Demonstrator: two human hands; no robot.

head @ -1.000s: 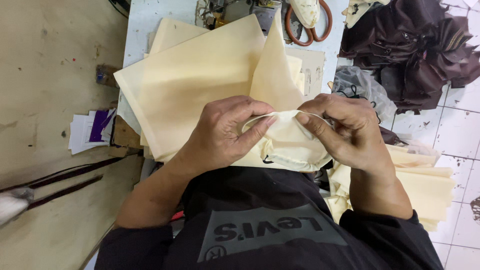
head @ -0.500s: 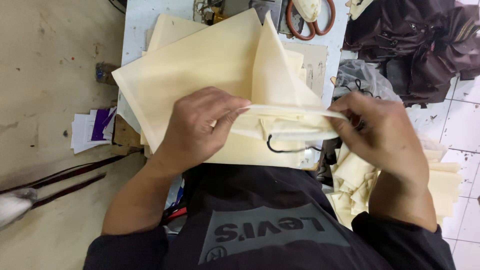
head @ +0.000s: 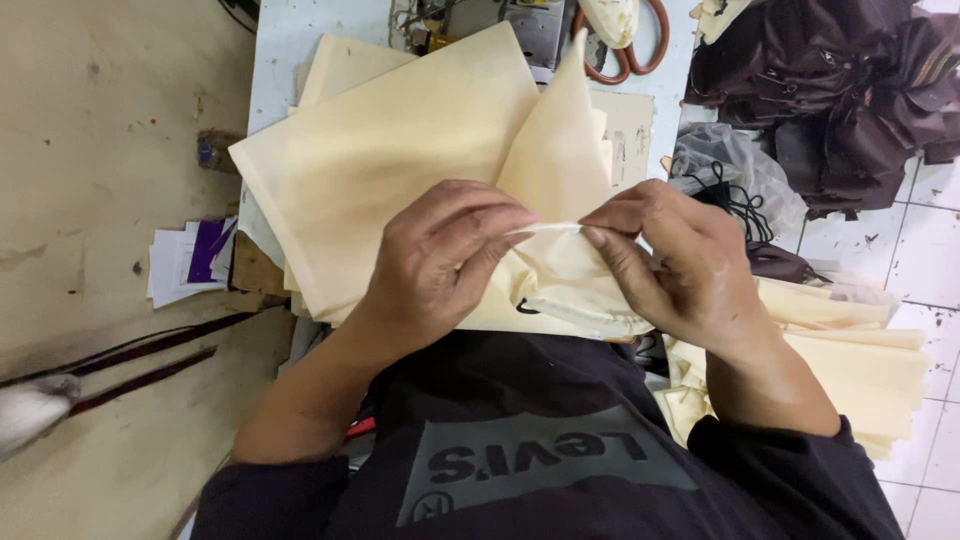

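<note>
Both hands have drawn back together since half a second ago, when they held the fold stretched wide. Left hand (head: 440, 255) and right hand (head: 670, 265) each have their grip pinched shut on the cream cloth (head: 560, 270), whose gathered edge runs between the fingertips, above the cloth pile (head: 390, 150) on the desk (head: 290, 40).
</note>
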